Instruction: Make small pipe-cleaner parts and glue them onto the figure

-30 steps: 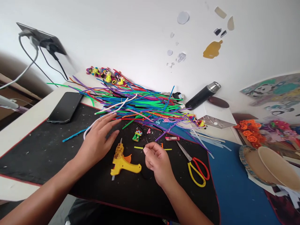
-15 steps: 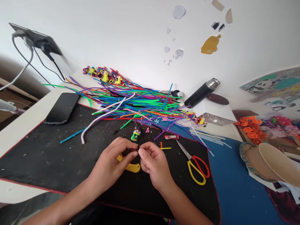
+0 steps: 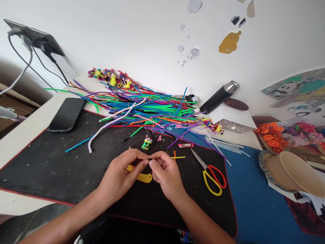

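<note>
My left hand (image 3: 124, 173) and my right hand (image 3: 166, 174) meet fingertip to fingertip over the black mat (image 3: 83, 162). Between them they pinch a small black piece (image 3: 150, 159), mostly hidden by the fingers. A yellow-handled tool (image 3: 144, 178) lies on the mat, partly behind my left hand. Just beyond the fingertips is a small green figure (image 3: 146, 143) with a colourful top. Pink bits (image 3: 159, 138) lie beside it. An orange and yellow strip piece (image 3: 179, 157) rests to the right of my right hand.
Scissors (image 3: 213, 179) with red and yellow handles lie at the right, near a pink packet (image 3: 185, 145). Many coloured fuzzy stems (image 3: 157, 108) are heaped at the back. A phone (image 3: 66, 115) is at the left; a black flask (image 3: 219, 96) leans at the back right.
The view has shifted slightly. Both hands stay together, with the fingertips a little closer and the black piece lying flatter between them.
</note>
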The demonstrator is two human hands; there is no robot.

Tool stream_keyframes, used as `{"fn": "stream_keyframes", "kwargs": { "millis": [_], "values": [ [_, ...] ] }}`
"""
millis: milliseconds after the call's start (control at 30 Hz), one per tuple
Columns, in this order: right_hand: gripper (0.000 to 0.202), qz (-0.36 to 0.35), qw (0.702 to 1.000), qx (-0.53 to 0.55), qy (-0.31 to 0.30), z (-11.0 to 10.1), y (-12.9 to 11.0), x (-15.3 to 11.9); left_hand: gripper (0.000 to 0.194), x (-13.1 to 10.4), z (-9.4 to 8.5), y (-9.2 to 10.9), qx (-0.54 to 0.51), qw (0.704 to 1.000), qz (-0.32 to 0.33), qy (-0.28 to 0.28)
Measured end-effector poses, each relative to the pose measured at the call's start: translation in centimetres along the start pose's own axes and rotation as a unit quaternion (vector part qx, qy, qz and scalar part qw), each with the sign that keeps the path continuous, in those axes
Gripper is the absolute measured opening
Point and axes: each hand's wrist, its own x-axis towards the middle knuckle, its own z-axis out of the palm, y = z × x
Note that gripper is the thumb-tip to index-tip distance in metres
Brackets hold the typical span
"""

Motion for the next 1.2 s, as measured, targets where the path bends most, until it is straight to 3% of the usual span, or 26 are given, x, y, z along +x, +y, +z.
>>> {"fn": "stream_keyframes", "kwargs": {
  "millis": [333, 733, 967, 1200],
  "values": [
    [0.044, -0.047, 0.996, -0.07, 0.02, -0.5, -1.0, 0.2, 0.038, 0.9, -1.3, 0.7, -0.123, 0.977, -0.159, -0.071],
    [0.042, -0.039, 0.996, -0.084, 0.019, -0.2, -1.8, 0.4, 0.048, 0.9, -1.5, 0.9, -0.125, 0.968, -0.182, -0.123],
    [0.044, -0.029, 0.998, -0.04, 0.037, 0.1, -2.4, 0.8, 0.038, 0.4, -1.9, 0.6, -0.117, 0.972, -0.18, -0.092],
    [0.044, -0.025, 0.997, -0.064, 0.029, 0.3, -2.0, 0.8, 0.029, 0.5, -1.2, 1.0, -0.071, 0.986, -0.131, -0.076]
  ]
}}
